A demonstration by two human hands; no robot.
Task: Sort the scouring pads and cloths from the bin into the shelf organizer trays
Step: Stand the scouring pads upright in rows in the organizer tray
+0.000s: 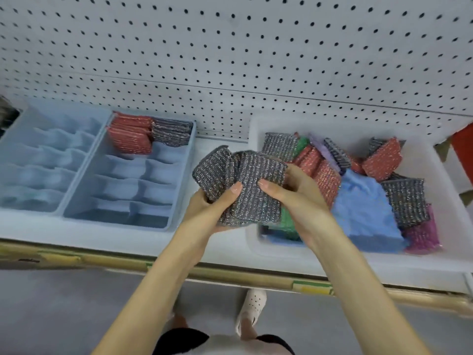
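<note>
You have two trays, left tray [15,134] and right tray [179,190], one bin [332,262], and at least three grey pads [256,193] between your left hand [204,211] and right hand [303,201].

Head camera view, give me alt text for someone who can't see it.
A person's left hand and right hand grip a fanned stack of grey scouring pads, between a blue organizer tray and a white bin of mixed pads and cloths. The tray's back compartments already hold red pads and a row of grey pads.
</note>
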